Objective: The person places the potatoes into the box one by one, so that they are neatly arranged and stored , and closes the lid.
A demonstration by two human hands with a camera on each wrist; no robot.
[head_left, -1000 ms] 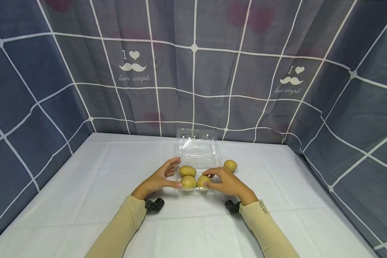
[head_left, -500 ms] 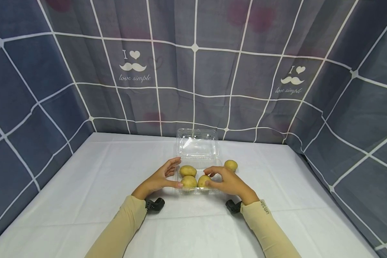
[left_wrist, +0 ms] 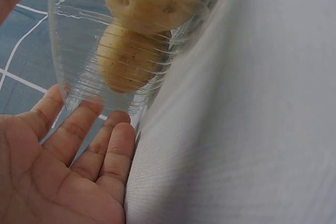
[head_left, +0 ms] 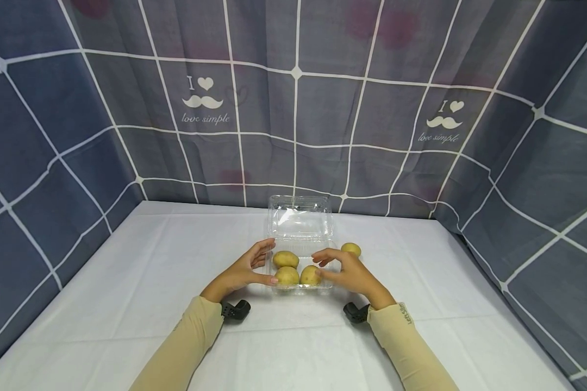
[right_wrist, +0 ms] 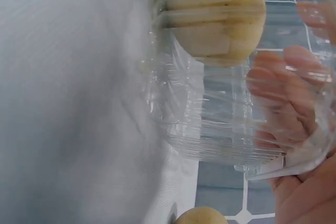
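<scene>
A clear plastic clamshell box [head_left: 303, 250] stands with its lid raised at the back. Inside lie three yellow potatoes: one at the back left [head_left: 286, 259], one at the front left [head_left: 287, 276] and one at the front right [head_left: 310, 275]. My left hand [head_left: 247, 270] rests along the box's left side, its fairly straight fingers touching the wall in the left wrist view. Over the right side is my right hand [head_left: 344, 271], fingers loosely bent and holding nothing. Its thumb is close by the front right potato; contact cannot be told.
Another potato [head_left: 351, 249] lies on the white tablecloth [head_left: 293, 347], behind my right hand and outside the box. A dark checked curtain [head_left: 254, 157] hangs behind the table and along both sides. Black devices [head_left: 236, 310] sit at both wrists.
My right hand has drawn slightly up and right, its fingers coming away from the front right potato, which stays in the box. The left hand keeps its place.
</scene>
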